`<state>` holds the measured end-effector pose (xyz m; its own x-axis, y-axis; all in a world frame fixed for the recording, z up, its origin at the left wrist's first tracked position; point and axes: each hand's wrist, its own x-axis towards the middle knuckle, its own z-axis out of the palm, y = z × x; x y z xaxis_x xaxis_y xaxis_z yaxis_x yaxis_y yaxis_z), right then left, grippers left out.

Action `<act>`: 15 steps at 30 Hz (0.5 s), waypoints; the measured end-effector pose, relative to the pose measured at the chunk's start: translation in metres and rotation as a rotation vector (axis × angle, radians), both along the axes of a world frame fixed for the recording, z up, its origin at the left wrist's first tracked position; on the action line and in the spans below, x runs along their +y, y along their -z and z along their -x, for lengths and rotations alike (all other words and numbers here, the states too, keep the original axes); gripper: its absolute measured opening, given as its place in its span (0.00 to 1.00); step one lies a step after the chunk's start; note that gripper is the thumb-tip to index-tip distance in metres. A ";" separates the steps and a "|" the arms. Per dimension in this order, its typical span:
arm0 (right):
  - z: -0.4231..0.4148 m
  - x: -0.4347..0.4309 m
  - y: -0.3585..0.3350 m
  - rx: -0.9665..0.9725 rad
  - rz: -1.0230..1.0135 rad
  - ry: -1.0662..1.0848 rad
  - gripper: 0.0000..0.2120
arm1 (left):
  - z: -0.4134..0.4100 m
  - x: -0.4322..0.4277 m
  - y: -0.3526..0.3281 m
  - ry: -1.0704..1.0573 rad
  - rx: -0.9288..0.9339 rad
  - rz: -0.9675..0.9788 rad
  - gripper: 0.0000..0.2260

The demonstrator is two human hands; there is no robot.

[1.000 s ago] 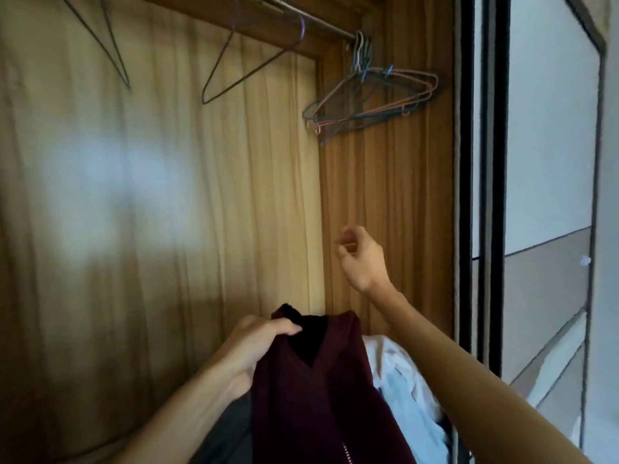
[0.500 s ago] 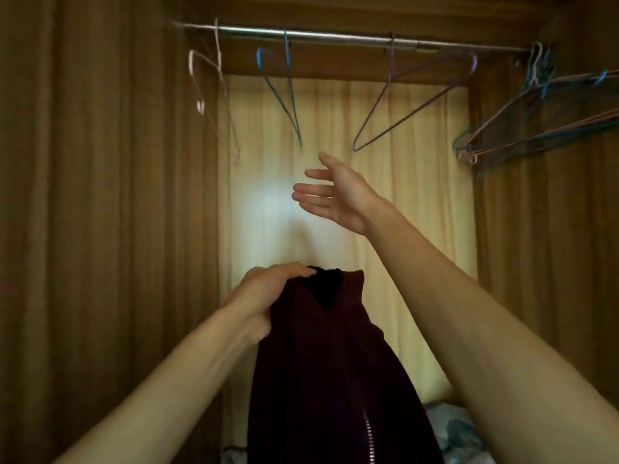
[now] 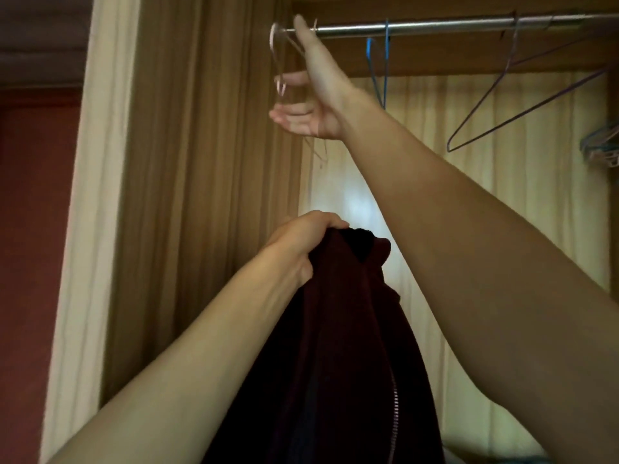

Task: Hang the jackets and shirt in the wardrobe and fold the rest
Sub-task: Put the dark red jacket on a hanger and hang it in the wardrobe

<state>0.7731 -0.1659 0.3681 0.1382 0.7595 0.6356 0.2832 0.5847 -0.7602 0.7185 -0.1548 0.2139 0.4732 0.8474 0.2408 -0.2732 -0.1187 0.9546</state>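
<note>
My left hand (image 3: 301,242) grips the maroon jacket (image 3: 341,346) while my right hand (image 3: 318,92), fingers straight, touches the pink hanger (image 3: 278,85).

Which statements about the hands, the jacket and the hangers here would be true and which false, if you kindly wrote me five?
1. The left hand grips the maroon jacket near its collar. True.
2. The jacket hangs on a hanger from the rail. False: it is on no hanger; the left hand holds it up below the rail.
3. The right hand is raised to the pink hanger at the left end of the rail. True.
4. The right hand is a closed fist. False: its fingers are spread and fairly straight.
5. The blue hanger carries a shirt. False: it hangs bare, as does the purple hanger beside it.
</note>
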 end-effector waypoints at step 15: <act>-0.042 -0.026 -0.006 -0.126 -0.206 -0.013 0.16 | -0.011 0.014 0.019 0.028 -0.049 0.012 0.22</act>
